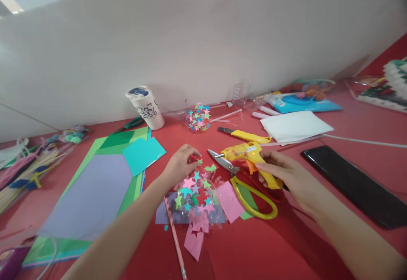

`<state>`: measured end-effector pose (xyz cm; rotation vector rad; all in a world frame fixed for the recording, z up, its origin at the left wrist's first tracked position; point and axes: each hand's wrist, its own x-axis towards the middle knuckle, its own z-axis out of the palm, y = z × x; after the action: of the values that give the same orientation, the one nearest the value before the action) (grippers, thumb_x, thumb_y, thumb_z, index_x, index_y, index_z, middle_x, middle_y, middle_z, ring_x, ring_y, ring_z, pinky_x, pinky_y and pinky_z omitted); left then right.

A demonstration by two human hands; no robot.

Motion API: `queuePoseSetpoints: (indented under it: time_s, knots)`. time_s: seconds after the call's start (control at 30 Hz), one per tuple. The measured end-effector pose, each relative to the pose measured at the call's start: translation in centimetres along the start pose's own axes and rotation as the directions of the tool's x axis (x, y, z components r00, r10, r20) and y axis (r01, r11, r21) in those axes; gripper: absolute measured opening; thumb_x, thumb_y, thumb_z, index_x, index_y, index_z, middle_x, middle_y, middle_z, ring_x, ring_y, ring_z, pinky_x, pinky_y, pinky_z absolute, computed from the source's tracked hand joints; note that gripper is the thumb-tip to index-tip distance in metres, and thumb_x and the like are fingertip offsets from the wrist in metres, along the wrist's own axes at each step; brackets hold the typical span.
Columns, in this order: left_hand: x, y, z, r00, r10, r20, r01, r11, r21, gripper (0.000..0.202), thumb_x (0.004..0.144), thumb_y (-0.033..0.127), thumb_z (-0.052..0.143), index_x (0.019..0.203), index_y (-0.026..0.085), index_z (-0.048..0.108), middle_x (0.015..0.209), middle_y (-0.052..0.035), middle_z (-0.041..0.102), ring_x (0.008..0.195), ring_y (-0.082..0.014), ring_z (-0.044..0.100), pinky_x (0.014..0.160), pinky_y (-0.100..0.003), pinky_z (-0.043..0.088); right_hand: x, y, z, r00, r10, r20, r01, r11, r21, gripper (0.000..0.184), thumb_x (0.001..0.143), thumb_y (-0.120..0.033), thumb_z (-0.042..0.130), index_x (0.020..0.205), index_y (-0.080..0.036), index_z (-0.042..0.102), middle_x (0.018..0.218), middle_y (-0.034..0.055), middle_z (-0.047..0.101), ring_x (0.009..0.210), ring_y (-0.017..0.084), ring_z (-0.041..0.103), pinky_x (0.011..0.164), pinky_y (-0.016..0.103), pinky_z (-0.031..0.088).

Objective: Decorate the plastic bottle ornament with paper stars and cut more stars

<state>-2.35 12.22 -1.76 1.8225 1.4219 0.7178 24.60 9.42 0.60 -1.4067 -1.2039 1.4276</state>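
Note:
My right hand [280, 169] is wrapped round the handle of a yellow hot glue gun [243, 152], its metal nozzle pointing left. With thumb and finger pinched, my left hand [182, 163] holds a small green paper star [200, 161]. Just below it sits a clear ball dotted with coloured paper stars [193, 191]. Yellow-handled scissors [254, 208] lie under and beside the glue gun, blades apart. Around the ball are pink paper scraps [230, 201], a purple sheet [163, 213] and a pink pencil [174, 237].
A second star-covered ball [198, 117] stands by the wall near a white cup [146, 107]. A yellow box cutter [246, 135] lies behind the glue gun. Coloured sheets [89, 195] cover the left, a black phone [352, 184] the right. White paper [295, 126] lies at back right.

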Motion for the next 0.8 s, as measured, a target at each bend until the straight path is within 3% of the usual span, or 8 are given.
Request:
queuePoseSetpoints:
  time_s: [0.13,0.27,0.5,0.63,0.8]
  knots:
    - [-0.13,0.06,-0.08,0.982,0.120,0.148,-0.128,0.991,0.042,0.005,0.070,0.023,0.064,0.074,0.020,0.066,0.089,-0.0013,0.051,0.078,-0.0142,0.052,0.071,-0.027,0.044,0.00,-0.21,-0.15,0.998,0.066,0.000,-0.065,0.997,0.043,0.037,0.059,-0.046,0.076,0.079,-0.020,0.056,0.064,-0.0039,0.058,0.050,0.011,0.055,0.047,0.022,0.041]
    - [-0.11,-0.38,0.22,0.967,0.147,0.208,-0.162,0.985,0.058,0.011,0.069,0.015,0.061,0.077,0.020,0.066,0.085,-0.0008,0.052,0.078,-0.0153,0.051,0.072,-0.028,0.043,-0.04,-0.31,-0.25,0.996,0.086,0.010,-0.087,0.994,0.059,0.036,0.062,-0.045,0.075,0.080,-0.021,0.056,0.066,-0.0046,0.057,0.052,0.010,0.054,0.049,0.021,0.042]
    - [-0.04,-0.41,0.02,0.974,0.078,0.212,-0.097,0.992,0.082,0.003,0.072,0.018,0.057,0.068,0.019,0.056,0.078,-0.0007,0.053,0.067,-0.0136,0.050,0.059,-0.026,0.042,0.03,0.05,-0.41,0.996,0.082,0.017,-0.083,0.994,0.069,0.035,0.064,-0.044,0.074,0.082,-0.021,0.055,0.068,-0.0035,0.057,0.054,0.011,0.054,0.050,0.023,0.043]
    - [-0.46,-0.09,-0.40,0.980,0.022,0.197,-0.043,0.994,0.101,0.007,0.078,0.025,0.052,0.079,0.019,0.053,0.069,0.0008,0.054,0.057,-0.0128,0.049,0.051,-0.024,0.039,0.08,0.13,-0.29,0.997,0.073,0.017,-0.074,0.995,0.070,0.035,0.064,-0.045,0.074,0.082,-0.021,0.056,0.067,-0.0039,0.059,0.053,0.011,0.054,0.050,0.022,0.042]
    - [-0.51,0.05,-0.37,0.971,0.118,0.208,-0.151,0.977,0.151,0.011,0.068,0.015,0.059,0.078,0.019,0.059,0.081,-0.0025,0.058,0.074,-0.0161,0.052,0.066,-0.027,0.041,-0.15,-0.24,0.04,0.998,0.067,-0.007,-0.067,0.996,0.058,0.036,0.060,-0.044,0.077,0.079,-0.021,0.057,0.063,-0.0041,0.059,0.052,0.011,0.055,0.049,0.022,0.043]
